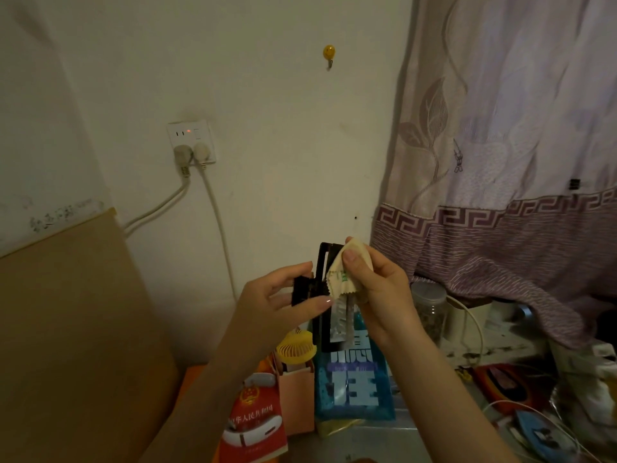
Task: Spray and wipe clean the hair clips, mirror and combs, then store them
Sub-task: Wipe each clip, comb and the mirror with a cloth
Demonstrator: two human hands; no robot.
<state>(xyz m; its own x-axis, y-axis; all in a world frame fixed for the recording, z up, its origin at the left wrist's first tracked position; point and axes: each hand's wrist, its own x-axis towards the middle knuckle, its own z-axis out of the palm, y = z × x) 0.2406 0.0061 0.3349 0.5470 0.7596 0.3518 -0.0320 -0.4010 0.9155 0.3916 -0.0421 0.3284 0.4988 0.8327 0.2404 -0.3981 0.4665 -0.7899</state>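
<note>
A black rectangular hair clip (322, 262) is held up in front of the wall, standing roughly upright. My left hand (283, 302) grips its hinge end between thumb and fingers. My right hand (377, 289) pinches a small beige wiping cloth (347, 272) against the clip's upper right side. The clip's lower jaw (325, 332) reaches down in front of a blue packet. No mirror, comb or spray bottle is recognisable in view.
Below the hands stand a blue printed packet (354, 385), a pink paper bag with a yellow mini fan (297, 349), and a red booklet (257, 419). A jar (430, 312), cables and clutter lie right. Cardboard (76, 329) leans left; a curtain (500, 162) hangs right.
</note>
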